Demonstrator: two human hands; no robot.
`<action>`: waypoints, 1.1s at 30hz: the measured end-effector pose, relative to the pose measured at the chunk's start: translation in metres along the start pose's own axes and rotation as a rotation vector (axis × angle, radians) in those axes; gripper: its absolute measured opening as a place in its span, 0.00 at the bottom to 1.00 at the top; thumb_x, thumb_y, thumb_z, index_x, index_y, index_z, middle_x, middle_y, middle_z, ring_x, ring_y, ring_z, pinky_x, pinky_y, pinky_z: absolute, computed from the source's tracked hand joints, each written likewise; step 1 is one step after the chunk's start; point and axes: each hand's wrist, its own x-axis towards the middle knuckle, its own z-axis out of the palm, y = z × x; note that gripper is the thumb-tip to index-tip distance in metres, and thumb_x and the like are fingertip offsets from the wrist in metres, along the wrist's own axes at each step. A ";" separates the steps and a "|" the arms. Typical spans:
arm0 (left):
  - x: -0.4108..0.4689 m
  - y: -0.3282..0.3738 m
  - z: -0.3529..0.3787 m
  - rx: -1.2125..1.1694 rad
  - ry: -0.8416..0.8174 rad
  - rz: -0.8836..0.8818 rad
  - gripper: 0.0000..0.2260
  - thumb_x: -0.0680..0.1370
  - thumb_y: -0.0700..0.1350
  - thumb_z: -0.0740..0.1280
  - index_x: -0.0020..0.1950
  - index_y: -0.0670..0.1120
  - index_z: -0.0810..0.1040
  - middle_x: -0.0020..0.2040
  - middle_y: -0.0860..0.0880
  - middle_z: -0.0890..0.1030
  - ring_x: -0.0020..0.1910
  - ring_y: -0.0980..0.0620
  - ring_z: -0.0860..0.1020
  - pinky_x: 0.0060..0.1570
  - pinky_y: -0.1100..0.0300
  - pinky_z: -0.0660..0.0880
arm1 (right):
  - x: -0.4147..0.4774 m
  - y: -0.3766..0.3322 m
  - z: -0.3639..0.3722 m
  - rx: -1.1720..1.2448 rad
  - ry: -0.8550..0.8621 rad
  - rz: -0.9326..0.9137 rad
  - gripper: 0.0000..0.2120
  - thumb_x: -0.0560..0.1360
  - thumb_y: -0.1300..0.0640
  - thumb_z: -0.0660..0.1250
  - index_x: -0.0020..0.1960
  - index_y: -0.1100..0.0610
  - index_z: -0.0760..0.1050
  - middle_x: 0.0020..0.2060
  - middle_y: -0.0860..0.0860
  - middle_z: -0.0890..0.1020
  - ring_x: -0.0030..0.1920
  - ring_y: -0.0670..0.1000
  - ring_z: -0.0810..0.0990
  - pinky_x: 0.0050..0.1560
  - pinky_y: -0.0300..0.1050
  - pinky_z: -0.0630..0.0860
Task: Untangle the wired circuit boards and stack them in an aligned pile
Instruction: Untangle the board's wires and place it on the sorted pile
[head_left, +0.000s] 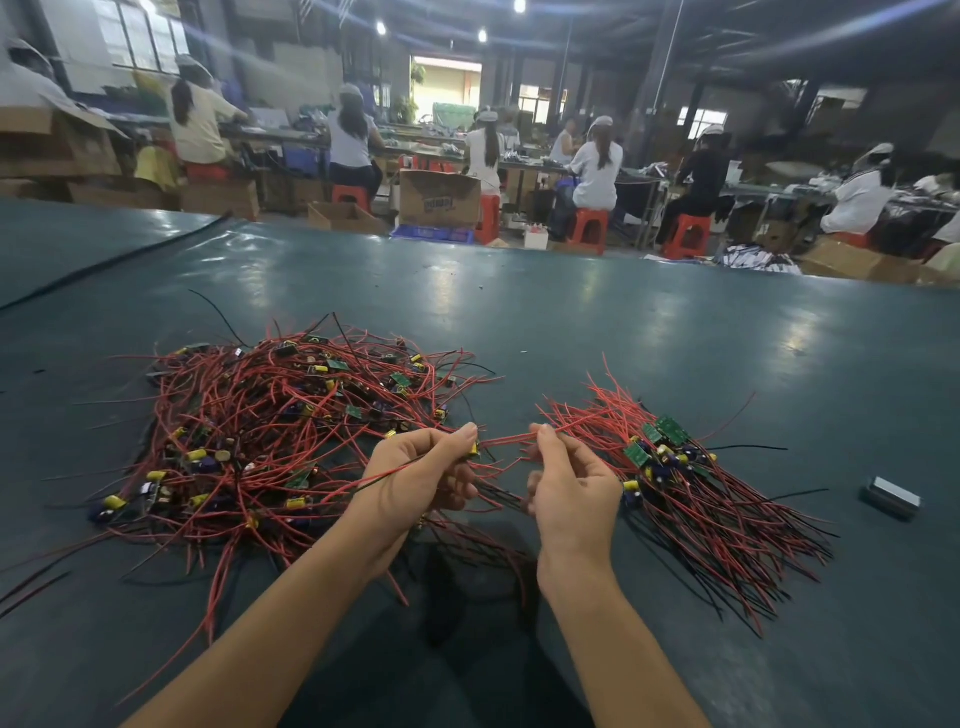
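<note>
A big tangled heap of small green circuit boards with red and black wires (270, 431) lies on the left of the dark green table (571, 322). To the right sits an aligned pile of boards (670, 457), its wires fanned out up-left and down-right. My left hand (421, 478) holds one board with a yellow capacitor at its fingertips, wires trailing across the palm. My right hand (566, 483) pinches the red wires stretched between the two hands, just left of the aligned pile.
A small grey metal box (891, 498) lies at the right of the table. A black cable (104, 265) runs across the far left. Beyond the table's far edge, several seated workers, red stools and cardboard boxes fill the workshop.
</note>
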 end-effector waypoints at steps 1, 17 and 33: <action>0.001 0.001 -0.002 -0.003 0.005 0.007 0.13 0.77 0.43 0.69 0.33 0.42 0.75 0.26 0.47 0.77 0.23 0.52 0.77 0.24 0.64 0.73 | 0.002 -0.002 -0.001 0.027 0.018 0.006 0.10 0.77 0.57 0.70 0.37 0.54 0.81 0.25 0.43 0.77 0.22 0.43 0.67 0.22 0.36 0.64; -0.002 -0.003 0.001 0.074 -0.067 0.050 0.13 0.77 0.45 0.69 0.34 0.43 0.75 0.28 0.48 0.78 0.26 0.51 0.78 0.26 0.63 0.73 | 0.020 -0.013 -0.012 0.317 0.263 0.177 0.10 0.77 0.61 0.63 0.38 0.56 0.77 0.22 0.44 0.71 0.20 0.44 0.62 0.21 0.36 0.58; -0.005 -0.003 0.005 -0.022 -0.034 0.085 0.12 0.70 0.51 0.70 0.34 0.43 0.76 0.27 0.48 0.78 0.24 0.53 0.76 0.24 0.64 0.73 | -0.006 0.002 0.004 0.047 -0.036 0.239 0.14 0.69 0.45 0.76 0.35 0.54 0.78 0.23 0.44 0.73 0.23 0.45 0.66 0.24 0.39 0.67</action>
